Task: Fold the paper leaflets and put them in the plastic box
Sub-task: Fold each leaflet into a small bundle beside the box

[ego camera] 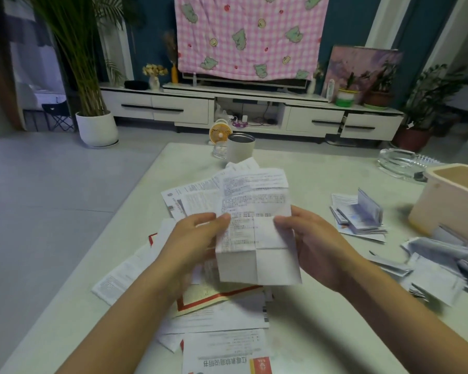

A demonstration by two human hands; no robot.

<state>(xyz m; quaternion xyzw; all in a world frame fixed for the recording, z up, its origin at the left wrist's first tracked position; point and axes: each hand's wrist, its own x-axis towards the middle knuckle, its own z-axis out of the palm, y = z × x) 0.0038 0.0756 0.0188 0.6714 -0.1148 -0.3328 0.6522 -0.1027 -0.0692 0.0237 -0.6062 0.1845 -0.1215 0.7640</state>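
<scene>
**As the left hand [197, 236] and right hand [313, 238] pinch one leaflet [254, 209], the plastic box [437, 209] stands well off to its right**

While the left hand grips the leaflet's left edge, thumb on the printed face and fingers tucked behind, the right hand pinches the opposite edge in much the same way. The hands are apart, with the sheet's width between them, and each is clamped on the paper. The leaflet is held up off the tabletop [321, 333]. Its upper part is covered in small print. Its lower part is blank and crossed by fold lines.

Beneath the leaflet and on toward the person lie loose leaflets [222, 317], spread flat and overlapping, one with a red border. Just to the right of the leaflet sits a small heap of folded leaflets [359, 214], some standing half open. Farther right of it, at the frame edge, is the plastic box, pale and open-topped. Whether anything lies inside it cannot be seen. More folded papers [437, 268] lie to the leaflet's lower right. Beyond the leaflet, a pale cup [240, 149] stands near the tabletop's far edge. Beyond it and well to the right is a glass ashtray [400, 161].
</scene>
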